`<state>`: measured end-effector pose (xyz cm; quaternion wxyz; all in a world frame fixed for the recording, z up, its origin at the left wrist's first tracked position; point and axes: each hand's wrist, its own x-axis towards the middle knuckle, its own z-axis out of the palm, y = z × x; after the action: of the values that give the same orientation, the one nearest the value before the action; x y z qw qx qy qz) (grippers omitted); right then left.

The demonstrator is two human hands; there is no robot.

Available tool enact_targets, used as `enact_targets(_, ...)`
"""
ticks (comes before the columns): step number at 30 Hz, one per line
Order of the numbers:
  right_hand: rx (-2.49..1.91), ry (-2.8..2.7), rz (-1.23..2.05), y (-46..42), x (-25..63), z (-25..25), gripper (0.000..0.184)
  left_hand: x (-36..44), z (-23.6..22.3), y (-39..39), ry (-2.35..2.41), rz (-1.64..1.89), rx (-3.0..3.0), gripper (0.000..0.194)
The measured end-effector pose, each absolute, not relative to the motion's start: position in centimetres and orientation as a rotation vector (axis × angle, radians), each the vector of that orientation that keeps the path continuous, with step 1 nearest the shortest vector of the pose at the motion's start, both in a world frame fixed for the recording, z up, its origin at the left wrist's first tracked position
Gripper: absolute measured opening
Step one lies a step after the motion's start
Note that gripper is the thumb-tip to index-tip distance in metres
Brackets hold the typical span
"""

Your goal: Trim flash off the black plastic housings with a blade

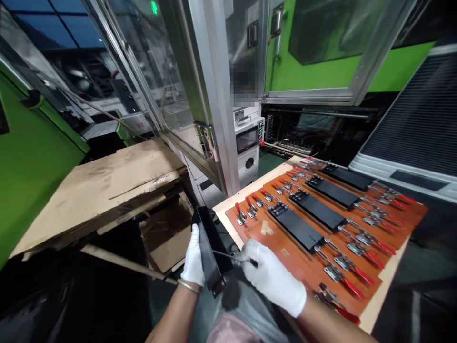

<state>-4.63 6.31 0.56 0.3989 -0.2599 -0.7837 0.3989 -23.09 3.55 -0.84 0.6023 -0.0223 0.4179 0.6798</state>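
Observation:
My left hand [193,261], in a white glove, is closed around the side of a long black open-topped plastic housing [207,245], which is tilted in front of my lap. My right hand [273,275], gloved too, grips a thin rod-like tool [222,254]. The tool's shaft reaches over the housing's near wall into its open side; its exact tip is hard to make out. Right of my hands lies an orange fixture board [257,233] carrying several flat black panels [294,224]. Rows of red-handled toggle clamps [342,276] stand at both ends of the panels.
A cardboard-covered table [117,176] is at the left, with a cardboard box [167,233] beneath. Ahead stands a metal-framed clear door [210,95]. Behind it are a control panel [248,140] and a green machine [321,71]. A grey ribbed unit [414,114] stands at the right.

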Motion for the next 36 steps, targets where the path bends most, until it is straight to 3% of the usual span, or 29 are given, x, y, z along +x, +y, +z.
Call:
enact_targets(7,-0.619,-1.992,1.207,5.8,-3.7,1.0,0.022,-22.3,-0.1,4.0,0.973,1.54,-0.063,0.039)
enact_targets(28,-0.548,-1.938,1.271,6.1,-3.1,-0.3,0.022,-22.4,-1.1,3.7,0.998,1.432,-0.048,0.041)
enact_targets(36,-0.456,-1.966,1.095,7.4,-3.1,-1.1,0.027,-21.2,-1.1,2.8,1.023,1.317,0.015,0.044)
